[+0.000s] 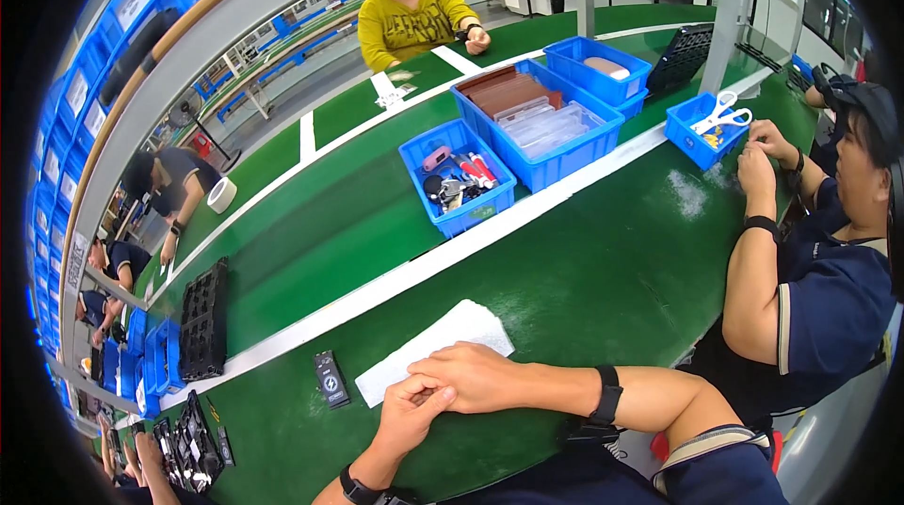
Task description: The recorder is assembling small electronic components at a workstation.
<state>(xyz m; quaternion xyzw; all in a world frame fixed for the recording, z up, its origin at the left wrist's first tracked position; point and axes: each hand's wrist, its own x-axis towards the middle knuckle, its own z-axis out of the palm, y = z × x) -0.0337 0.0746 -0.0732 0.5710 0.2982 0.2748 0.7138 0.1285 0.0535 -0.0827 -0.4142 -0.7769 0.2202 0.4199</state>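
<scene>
My right hand lies clasped over my left hand, and the fingers of both are closed around each other. No object shows in them, though the inside of the clasp is hidden. They rest at the near edge of a folded white cloth on the green table. Left of the cloth lies a flat black rectangular piece with a round light emblem, like a phone battery, apart from both hands.
Beyond a white strip stand a blue bin of mixed small items and a larger bin of clear and brown sheets. A black tray stands left. At right, a co-worker works beside a small bin with white-handled scissors.
</scene>
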